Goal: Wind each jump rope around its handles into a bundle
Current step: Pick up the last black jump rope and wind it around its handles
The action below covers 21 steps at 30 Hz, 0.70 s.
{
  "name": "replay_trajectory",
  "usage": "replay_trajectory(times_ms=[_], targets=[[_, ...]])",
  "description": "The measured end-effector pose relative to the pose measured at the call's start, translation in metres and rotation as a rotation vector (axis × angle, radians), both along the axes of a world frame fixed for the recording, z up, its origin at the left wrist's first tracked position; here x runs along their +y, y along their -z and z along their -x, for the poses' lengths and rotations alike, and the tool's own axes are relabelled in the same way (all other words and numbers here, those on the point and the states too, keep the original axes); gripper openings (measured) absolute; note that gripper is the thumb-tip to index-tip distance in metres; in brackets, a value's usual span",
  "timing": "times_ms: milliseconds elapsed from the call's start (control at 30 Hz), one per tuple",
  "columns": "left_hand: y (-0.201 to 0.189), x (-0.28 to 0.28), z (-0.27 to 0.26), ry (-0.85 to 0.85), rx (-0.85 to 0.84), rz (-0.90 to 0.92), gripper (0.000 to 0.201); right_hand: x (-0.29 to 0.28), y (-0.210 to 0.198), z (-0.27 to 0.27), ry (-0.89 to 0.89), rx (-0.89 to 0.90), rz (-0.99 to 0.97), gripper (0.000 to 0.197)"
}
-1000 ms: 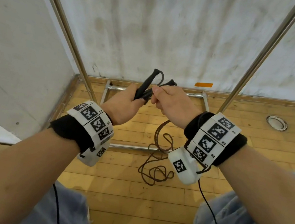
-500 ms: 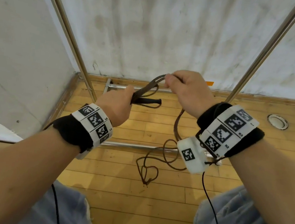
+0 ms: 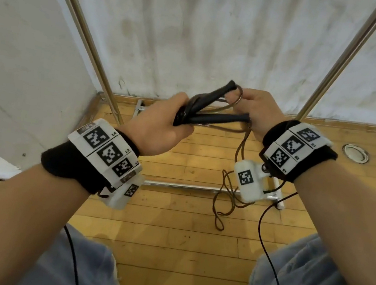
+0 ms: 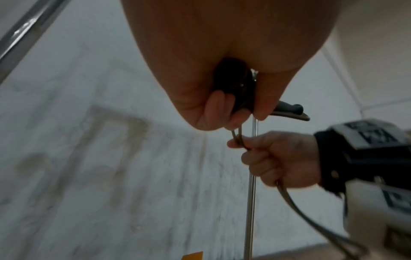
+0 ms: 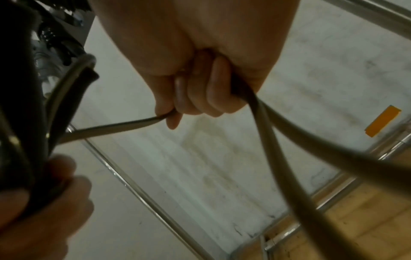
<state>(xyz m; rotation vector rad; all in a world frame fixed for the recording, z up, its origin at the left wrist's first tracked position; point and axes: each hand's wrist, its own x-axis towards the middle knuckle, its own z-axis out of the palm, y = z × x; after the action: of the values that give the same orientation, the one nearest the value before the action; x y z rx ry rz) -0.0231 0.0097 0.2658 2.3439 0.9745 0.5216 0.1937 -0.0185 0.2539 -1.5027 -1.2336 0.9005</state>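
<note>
My left hand (image 3: 160, 124) grips two black jump rope handles (image 3: 219, 120) that splay apart toward the right, one pointing up, one level. The brown rope (image 3: 239, 149) loops around them near my fist. My right hand (image 3: 254, 110) holds the rope just beyond the handle tips, its fingers curled round a doubled strand (image 5: 262, 109). From that hand the rope hangs down to a loose tangle (image 3: 221, 207) on the wooden floor. In the left wrist view my left fingers (image 4: 213, 112) wrap the handles and my right hand (image 4: 278, 158) clutches the rope below them.
A metal rack frame (image 3: 88, 39) with slanted poles stands ahead against a white wall, its base bars (image 3: 183, 186) lying on the wooden floor. A round floor fitting (image 3: 355, 154) lies at the right. An orange tape mark (image 5: 382, 123) sits on the wall. My knees fill the bottom.
My right hand has carried the rope down and around the handles from a raised position. The handles now splay wider, and the tangle on the floor has shrunk and shifted right.
</note>
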Motion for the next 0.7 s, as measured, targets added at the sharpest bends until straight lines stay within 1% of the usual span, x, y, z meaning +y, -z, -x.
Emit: replay_trajectory(times_ms=[33,100,200,300,400,467,533,600,700], targets=[[-0.002,0.001,0.000,-0.031,-0.042,0.022,0.023,0.000,0.003,0.003,-0.032,0.029,0.004,0.015],[-0.006,0.004,0.000,-0.071,-0.131,0.071,0.025,-0.001,0.010,0.012,-0.100,0.019,0.048,0.017],[-0.007,0.011,0.000,-0.136,-0.190,0.122,0.032,-0.006,0.019,0.030,-0.187,-0.072,0.124,0.027],[-0.006,0.020,0.002,-0.257,-0.206,0.109,0.033,-0.011,0.021,0.049,-0.251,-0.191,0.118,0.035],[-0.005,0.029,0.008,-0.350,-0.171,0.068,0.034,-0.016,0.018,0.066,-0.287,-0.338,0.052,0.038],[-0.002,0.031,0.010,-0.358,-0.155,0.080,0.035,-0.019,0.017,0.075,-0.325,-0.426,0.027,0.039],[0.000,0.031,0.010,-0.355,-0.116,0.045,0.030,-0.022,0.018,0.081,-0.344,-0.484,0.015,0.038],[0.001,0.029,0.008,-0.365,-0.075,-0.011,0.027,-0.021,0.018,0.080,-0.333,-0.506,0.032,0.034],[0.003,0.025,0.002,-0.373,-0.071,-0.040,0.029,-0.017,0.019,0.069,-0.274,-0.505,0.155,0.028]])
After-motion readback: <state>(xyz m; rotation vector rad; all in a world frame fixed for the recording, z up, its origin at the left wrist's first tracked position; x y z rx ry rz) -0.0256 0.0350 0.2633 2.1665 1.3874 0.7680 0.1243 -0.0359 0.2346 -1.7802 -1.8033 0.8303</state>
